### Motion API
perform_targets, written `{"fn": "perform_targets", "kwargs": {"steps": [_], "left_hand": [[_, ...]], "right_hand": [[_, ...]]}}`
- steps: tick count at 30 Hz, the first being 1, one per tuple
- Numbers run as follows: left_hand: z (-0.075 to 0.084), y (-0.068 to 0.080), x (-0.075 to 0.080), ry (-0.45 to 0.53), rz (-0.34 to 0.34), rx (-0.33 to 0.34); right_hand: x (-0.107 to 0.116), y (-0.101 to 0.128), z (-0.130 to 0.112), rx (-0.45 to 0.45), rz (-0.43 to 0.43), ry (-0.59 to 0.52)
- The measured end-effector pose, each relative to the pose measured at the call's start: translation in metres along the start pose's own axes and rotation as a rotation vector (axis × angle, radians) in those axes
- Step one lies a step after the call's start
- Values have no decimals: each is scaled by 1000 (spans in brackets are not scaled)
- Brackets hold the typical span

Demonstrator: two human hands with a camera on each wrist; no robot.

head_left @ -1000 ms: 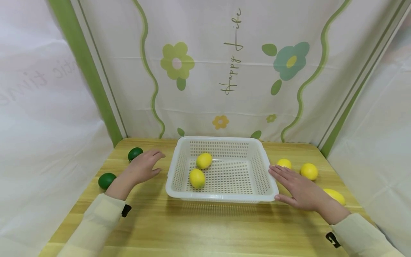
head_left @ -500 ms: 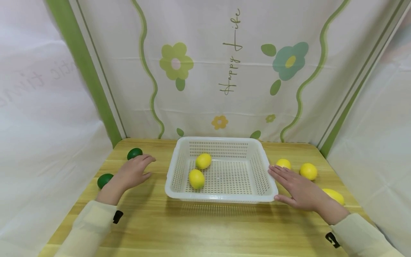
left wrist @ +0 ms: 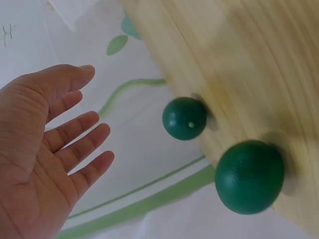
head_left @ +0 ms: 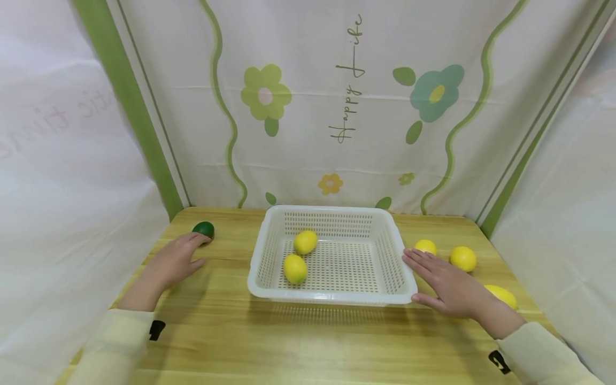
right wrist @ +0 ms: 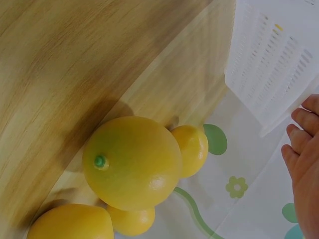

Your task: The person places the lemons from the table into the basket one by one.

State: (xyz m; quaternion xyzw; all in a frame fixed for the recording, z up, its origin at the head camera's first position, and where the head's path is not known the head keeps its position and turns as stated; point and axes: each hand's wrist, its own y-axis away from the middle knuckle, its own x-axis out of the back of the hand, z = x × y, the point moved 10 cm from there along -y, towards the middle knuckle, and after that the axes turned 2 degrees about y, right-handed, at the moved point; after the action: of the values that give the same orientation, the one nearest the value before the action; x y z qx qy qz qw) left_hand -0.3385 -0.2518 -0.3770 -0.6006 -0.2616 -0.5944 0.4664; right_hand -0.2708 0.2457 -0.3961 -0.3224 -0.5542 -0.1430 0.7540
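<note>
Now | left hand (head_left: 174, 261) grip open | green lime (head_left: 203, 230) at fingertips

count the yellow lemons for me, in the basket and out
5 show from the head view: two in the white basket, at and; three on the table right of it, at. Others may be hidden.

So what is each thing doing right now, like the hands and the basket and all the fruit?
Left hand: open, fingers spread, above the near green fruit, holding nothing.
Right hand: open, flat against the basket's right side.
Basket: upright on the table, two lemons inside.
Lemons in the basket: lying loose, apart.
Green fruits: resting on the table, untouched.
Lemons on the table: resting right of the basket.
</note>
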Motion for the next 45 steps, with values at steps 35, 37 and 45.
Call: {"fn": "perform_targets", "kwargs": {"steps": [35,37,45], "left_hand": [[-109,49,-30,-12,-63,509],[-114,51,-34,3,-81,545],[-124,54,-46,47,-87,600]], "right_hand": [[-2,0,-1,-8,8,-6],[-2,0,-1,-8,10,-9],[-1,0,-1,-12,10,-13]]}}
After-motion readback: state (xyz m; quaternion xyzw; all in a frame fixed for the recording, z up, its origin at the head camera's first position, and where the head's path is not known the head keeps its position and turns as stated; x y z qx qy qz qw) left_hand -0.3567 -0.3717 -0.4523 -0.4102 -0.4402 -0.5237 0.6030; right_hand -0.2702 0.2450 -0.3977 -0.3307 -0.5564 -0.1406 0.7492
